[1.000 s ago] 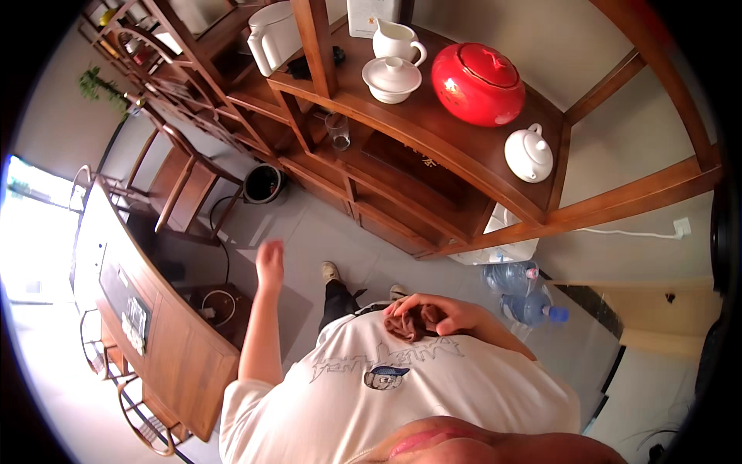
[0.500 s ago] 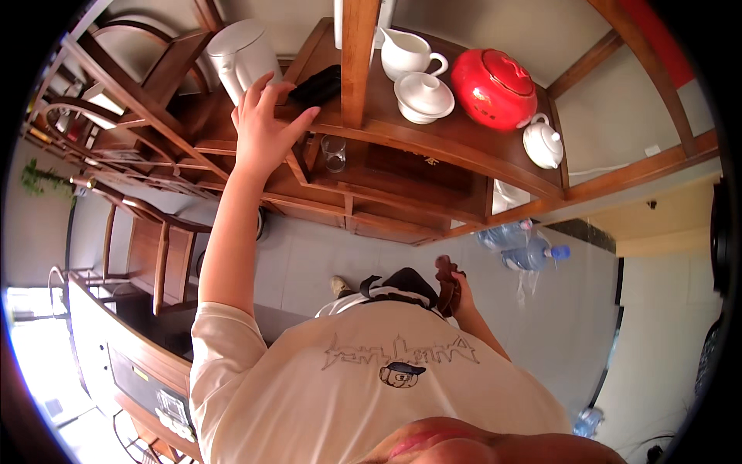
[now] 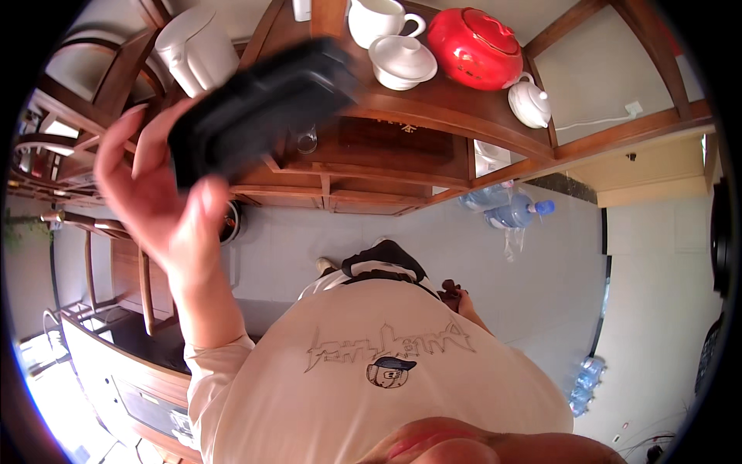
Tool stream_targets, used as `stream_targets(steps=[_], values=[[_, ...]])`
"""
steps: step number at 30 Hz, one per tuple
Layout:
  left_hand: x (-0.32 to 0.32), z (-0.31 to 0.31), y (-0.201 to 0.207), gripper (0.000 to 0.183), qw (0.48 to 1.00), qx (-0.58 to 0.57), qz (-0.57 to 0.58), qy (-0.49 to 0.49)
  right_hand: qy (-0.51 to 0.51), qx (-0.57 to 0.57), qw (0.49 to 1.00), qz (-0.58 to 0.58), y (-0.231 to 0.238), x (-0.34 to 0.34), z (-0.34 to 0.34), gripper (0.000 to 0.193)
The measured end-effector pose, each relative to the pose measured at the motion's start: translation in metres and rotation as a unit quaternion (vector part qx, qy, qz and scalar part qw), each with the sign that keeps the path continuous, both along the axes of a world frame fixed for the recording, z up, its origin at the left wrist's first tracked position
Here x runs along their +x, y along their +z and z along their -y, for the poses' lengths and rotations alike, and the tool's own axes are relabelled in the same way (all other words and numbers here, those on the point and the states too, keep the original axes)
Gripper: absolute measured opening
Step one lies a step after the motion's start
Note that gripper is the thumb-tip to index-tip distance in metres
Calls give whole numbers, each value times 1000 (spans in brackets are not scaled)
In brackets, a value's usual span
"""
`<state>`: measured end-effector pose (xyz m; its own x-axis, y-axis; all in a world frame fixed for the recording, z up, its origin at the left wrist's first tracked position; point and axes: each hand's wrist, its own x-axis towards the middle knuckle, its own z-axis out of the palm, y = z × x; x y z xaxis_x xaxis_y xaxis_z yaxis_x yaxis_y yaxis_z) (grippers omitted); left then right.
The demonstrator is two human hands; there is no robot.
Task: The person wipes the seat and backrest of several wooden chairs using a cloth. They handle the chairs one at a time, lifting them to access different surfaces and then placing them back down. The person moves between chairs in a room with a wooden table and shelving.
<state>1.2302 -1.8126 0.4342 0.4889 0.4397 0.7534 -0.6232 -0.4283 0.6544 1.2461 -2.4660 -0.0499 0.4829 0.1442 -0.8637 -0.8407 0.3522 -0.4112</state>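
My left hand (image 3: pixel 166 205) is raised at the left, its thumb and fingers closed on one end of a black, oblong, shallow tray-like object (image 3: pixel 259 108). That object is smeared by motion and tilted in front of the wooden shelf (image 3: pixel 433 116). Low by my right side, my right hand (image 3: pixel 465 304) grips a small dark brown object (image 3: pixel 449 291) with an uneven, carved-looking outline; its kind is not clear. On the shelf's top board stand a white pitcher (image 3: pixel 377 23), a white lidded bowl (image 3: pixel 402 62), a big red lidded pot (image 3: pixel 475 50) and a small white teapot (image 3: pixel 530 104).
A white jug (image 3: pixel 195 50) stands left of the shelf post. A clear glass (image 3: pixel 307 139) sits on the lower shelf. Large blue water bottles (image 3: pixel 510 211) lie on the floor beyond, and packed bottles (image 3: pixel 587 385) at the right. Wooden chairs (image 3: pixel 127 271) are at the left.
My left hand has taken the black object off the shelf and lifted it toward me and to the left. My right hand still holds the brown object, now less visible.
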Motion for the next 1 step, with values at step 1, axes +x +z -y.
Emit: stream_targets(steps=[1], values=[[-13,11,12,103,999,13,15,-37,58,48,997,14,-7,14,1,31]])
